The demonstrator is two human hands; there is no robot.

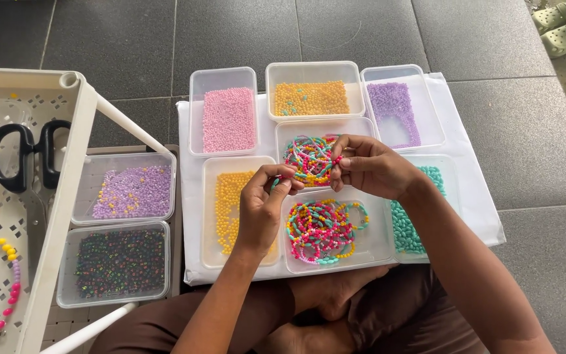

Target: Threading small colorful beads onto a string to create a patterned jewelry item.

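Beaded strands (309,157), a bright tangle of pink, yellow and turquoise, hang between my 2 hands just above the clear tub (325,134) that sits in the middle of the white cloth (473,196). My left hand (263,203) is pinched narrow, thumb and forefinger closed on what looks like a turquoise bead or the near end of a strand; my right hand (371,167) is pinched too, fingertips closed on the far side of the bunch by a pink bead. To do this well I judge that I should keep both pinches small and close together, so the thread stays taut and nothing slides off, and keep the work low over the tubs so a dropped bead lands in a tub instead of on the dark floor (132,39). A second tub of finished loops (325,229) sits right under my wrists, with yellow beads (227,203) to its left and turquoise beads (404,226) to its right, both within easy reach. Scissors (24,157) lie on the white rack (67,196) well off to my left.
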